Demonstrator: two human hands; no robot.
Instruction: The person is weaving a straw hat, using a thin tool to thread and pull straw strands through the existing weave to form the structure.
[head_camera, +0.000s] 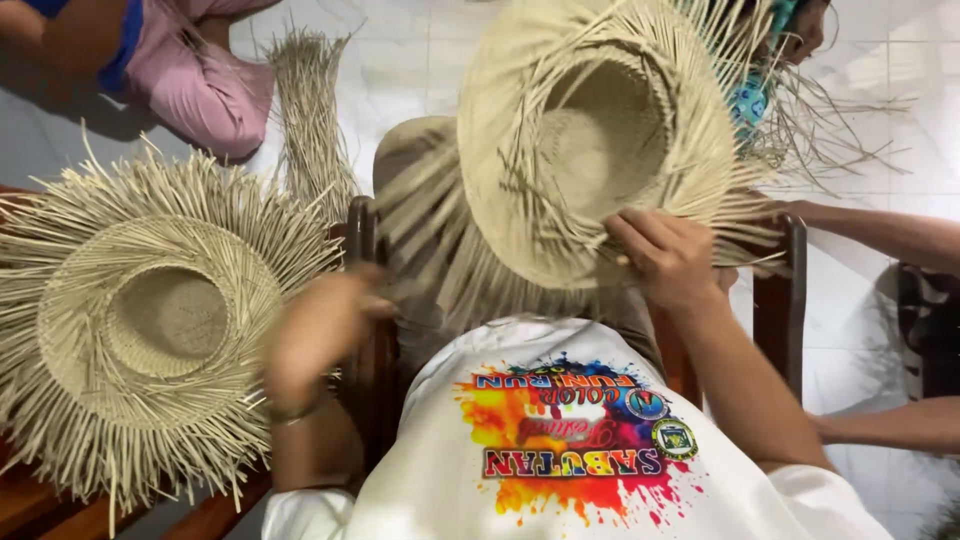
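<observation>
White tiled floor (420, 60) across top of frame – evenly lit; dark wooden chair frame (790, 300) right of centre, wooden bench (30, 505) lower left.

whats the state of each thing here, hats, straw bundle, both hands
hat in the hands: tilted up, brim unfinished, loose straw ends sticking out
second hat: lying crown up to the left, brim edge also loose strands
straw bundle: lying on the tiled floor, strands loose
right hand: fingers closed on strands at the held hat's brim
left hand: blurred, at the lower loose strands, grip unclear
</observation>
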